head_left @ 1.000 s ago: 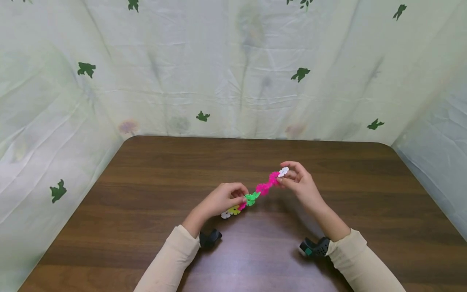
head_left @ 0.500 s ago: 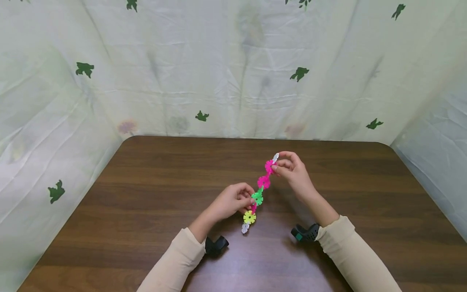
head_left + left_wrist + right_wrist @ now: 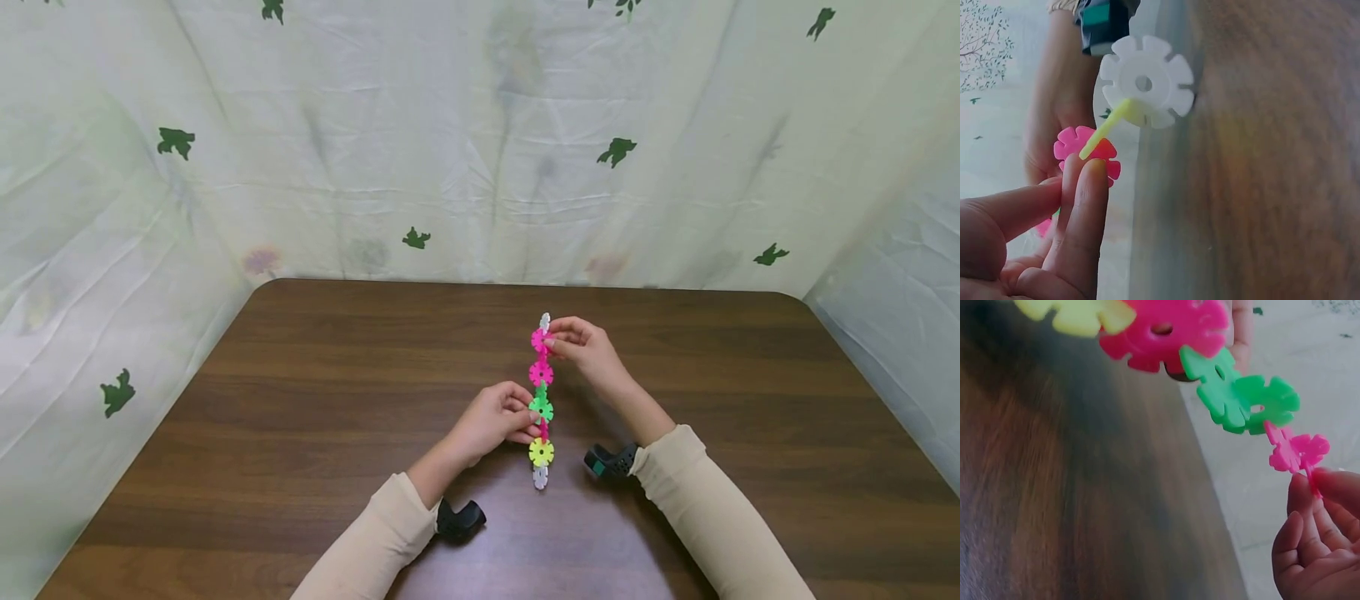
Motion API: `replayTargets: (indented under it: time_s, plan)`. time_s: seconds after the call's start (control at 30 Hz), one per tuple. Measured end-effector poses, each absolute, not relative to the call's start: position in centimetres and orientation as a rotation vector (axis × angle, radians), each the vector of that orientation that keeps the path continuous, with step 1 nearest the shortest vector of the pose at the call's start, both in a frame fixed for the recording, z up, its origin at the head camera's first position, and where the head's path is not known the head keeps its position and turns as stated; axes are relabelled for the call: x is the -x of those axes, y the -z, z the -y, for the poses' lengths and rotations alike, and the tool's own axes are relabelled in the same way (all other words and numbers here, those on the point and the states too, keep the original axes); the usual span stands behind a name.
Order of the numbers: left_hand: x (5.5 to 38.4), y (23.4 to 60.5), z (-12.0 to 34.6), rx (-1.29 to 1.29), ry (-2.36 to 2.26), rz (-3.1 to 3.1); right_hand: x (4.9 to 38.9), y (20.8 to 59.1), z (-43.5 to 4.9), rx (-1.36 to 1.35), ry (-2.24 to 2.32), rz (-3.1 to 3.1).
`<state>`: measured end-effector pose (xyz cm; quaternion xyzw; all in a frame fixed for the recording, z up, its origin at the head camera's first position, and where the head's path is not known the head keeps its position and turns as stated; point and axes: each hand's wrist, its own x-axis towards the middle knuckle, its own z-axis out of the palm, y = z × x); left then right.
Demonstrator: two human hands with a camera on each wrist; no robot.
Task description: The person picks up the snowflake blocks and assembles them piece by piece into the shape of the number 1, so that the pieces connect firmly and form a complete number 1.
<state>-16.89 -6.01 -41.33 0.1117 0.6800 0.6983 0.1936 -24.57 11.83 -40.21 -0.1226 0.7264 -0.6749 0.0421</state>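
A chain of interlocking flower-shaped discs [image 3: 541, 372] hangs between both hands, running nearly straight away from me in the head view. White discs end it; pink, green and yellow ones lie between. My left hand [image 3: 495, 421] pinches it at the near green disc [image 3: 542, 408], between thumb and fingers. Farther along, my right hand [image 3: 592, 354] pinches a pink disc [image 3: 538, 340] beside the far white end. The left wrist view shows the near white disc [image 3: 1147, 81] past the fingertips, with the yellow disc [image 3: 1104, 128] edge-on. In the right wrist view, thumb and fingers grip the chain's pink end.
Beneath the hands is a brown wooden table [image 3: 337, 358] with rounded far corners. A pale curtain [image 3: 480, 167] with green leaf shapes stands behind and at both sides. Black wrist devices [image 3: 460, 521] sit at the sleeve cuffs.
The chain has swung from a slant to nearly straight away from me. My right hand has moved left, my left hand slightly right. Both keep hold of it.
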Motion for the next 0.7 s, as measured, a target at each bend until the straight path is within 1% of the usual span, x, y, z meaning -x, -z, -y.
replayTargets:
  time_s: [0.37,0.7]
  plan:
    - [17.0,42.0,5.5,-0.284,-1.878,-1.994,25.3,42.1,-12.0,0.279,1.934,-2.233]
    - [17.0,42.0,5.3,-0.304,-1.720,-2.156,25.3,42.4,-11.9,0.142,1.699,-2.304]
